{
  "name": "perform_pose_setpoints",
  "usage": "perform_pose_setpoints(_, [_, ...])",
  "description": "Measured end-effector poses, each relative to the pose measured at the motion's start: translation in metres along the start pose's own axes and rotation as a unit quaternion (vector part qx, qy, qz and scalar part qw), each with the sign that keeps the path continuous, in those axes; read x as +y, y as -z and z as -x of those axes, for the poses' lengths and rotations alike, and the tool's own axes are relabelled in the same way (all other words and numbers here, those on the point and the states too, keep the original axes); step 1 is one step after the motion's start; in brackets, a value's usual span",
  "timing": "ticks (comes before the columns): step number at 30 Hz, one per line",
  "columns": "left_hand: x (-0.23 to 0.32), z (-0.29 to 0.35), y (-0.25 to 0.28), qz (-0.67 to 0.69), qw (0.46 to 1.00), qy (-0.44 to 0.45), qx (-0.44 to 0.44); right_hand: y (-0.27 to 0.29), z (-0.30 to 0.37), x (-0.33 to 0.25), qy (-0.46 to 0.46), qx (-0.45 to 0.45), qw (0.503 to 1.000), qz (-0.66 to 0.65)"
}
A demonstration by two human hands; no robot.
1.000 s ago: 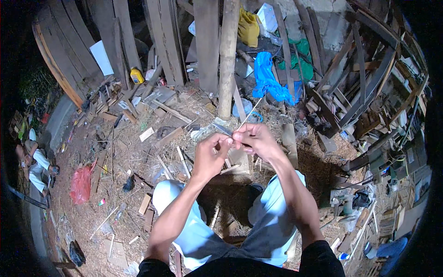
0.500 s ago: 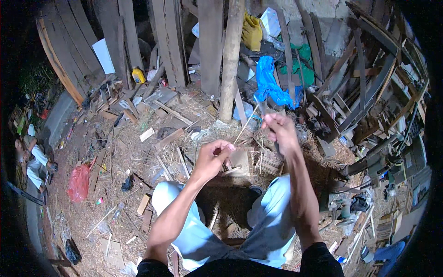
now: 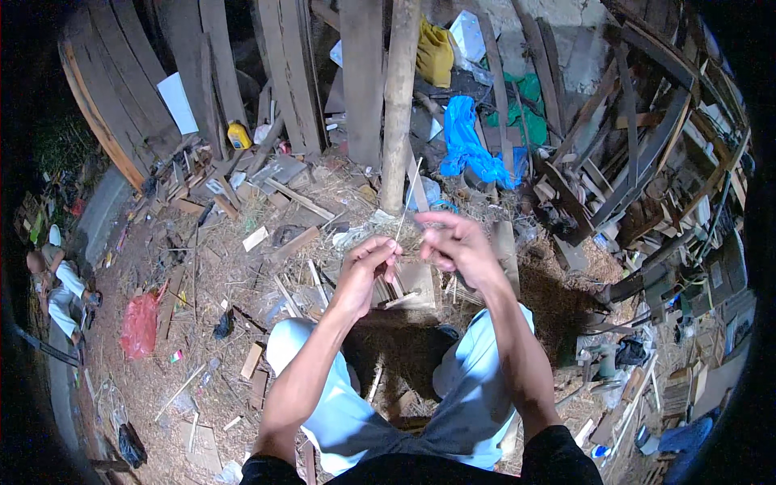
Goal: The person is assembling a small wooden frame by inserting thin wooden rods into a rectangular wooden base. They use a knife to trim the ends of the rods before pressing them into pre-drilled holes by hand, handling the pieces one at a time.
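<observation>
Stick (image 3: 409, 199), thin and pale, slants up from my left hand (image 3: 368, 273), whose fingers (image 3: 378, 255) are pinched on its lower end. Just to its right I see my right hand (image 3: 463, 253), somewhat blurred: index stretched out, the others partly curled, and from this distance I cannot tell whether they grip anything. Beyond lies a blue bag (image 3: 467, 145), near a post (image 3: 398, 113).

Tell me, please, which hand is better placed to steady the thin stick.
Probably the left hand: it pinches the thin stick near its lower end. The right hand is close beside it, blurred, index finger extended, apparently not gripping the stick.
</observation>
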State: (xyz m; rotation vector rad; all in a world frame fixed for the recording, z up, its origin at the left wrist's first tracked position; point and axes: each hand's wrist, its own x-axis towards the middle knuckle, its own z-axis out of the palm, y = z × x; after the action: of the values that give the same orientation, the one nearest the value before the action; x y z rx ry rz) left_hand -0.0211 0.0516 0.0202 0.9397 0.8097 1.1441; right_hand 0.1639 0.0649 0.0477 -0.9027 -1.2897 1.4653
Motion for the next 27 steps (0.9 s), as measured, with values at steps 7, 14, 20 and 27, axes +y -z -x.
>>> perform_pose_setpoints(7, [-0.003,0.000,-0.006,-0.079,0.995,-0.048,-0.041,-0.005,-0.002,0.006,-0.035,-0.055,0.998,-0.010])
perform_pose_setpoints(14, [-0.002,0.003,-0.008,-0.271,0.958,-0.091,0.012,0.006,-0.008,0.006,-0.056,0.004,0.998,-0.004])
perform_pose_setpoints(20, [-0.009,0.001,-0.007,-0.359,0.920,-0.154,0.045,0.007,-0.009,0.006,-0.081,0.033,0.996,-0.013])
perform_pose_setpoints(27, [-0.015,0.007,0.005,-0.338,0.929,-0.149,0.018,0.070,-0.021,0.010,0.060,0.268,0.961,0.043])
